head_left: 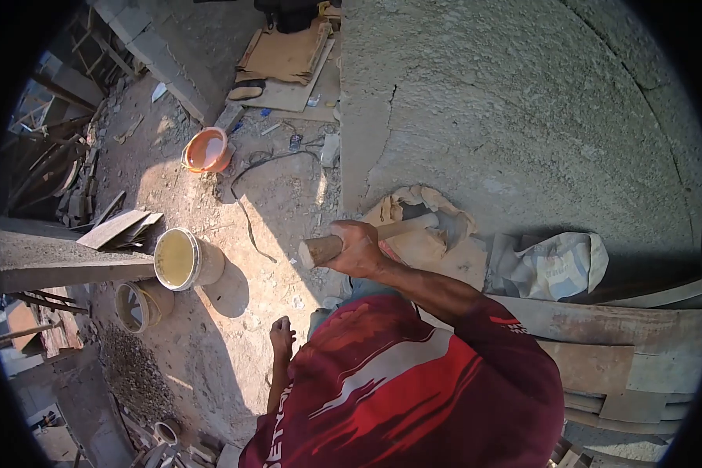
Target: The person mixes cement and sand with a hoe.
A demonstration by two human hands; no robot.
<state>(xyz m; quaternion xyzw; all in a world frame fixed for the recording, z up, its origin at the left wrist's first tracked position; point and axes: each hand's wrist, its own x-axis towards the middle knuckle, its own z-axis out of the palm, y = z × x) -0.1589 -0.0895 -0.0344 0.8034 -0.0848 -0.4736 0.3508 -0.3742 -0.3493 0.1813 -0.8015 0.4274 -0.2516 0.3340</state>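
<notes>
My right hand (355, 248) is wrapped round a thick, pale rod-like piece (322, 251), held at about waist height. One end of it sticks out to the left of the fist, and a lighter length (409, 226) shows on the other side, above an open paper sack (452, 249) by the wall. Lower down, my left hand (282, 334) hangs beside my body over the sunlit floor. Its fingers are curled, and whether they hold anything is too small to make out.
A pale bucket (189, 259) and a second bucket (142, 306) stand at the left. An orange bucket (208, 150) is farther ahead, near a dark cable (246, 214). A rough wall (507, 117) rises at the right, with a crumpled sack (558, 265) at its foot.
</notes>
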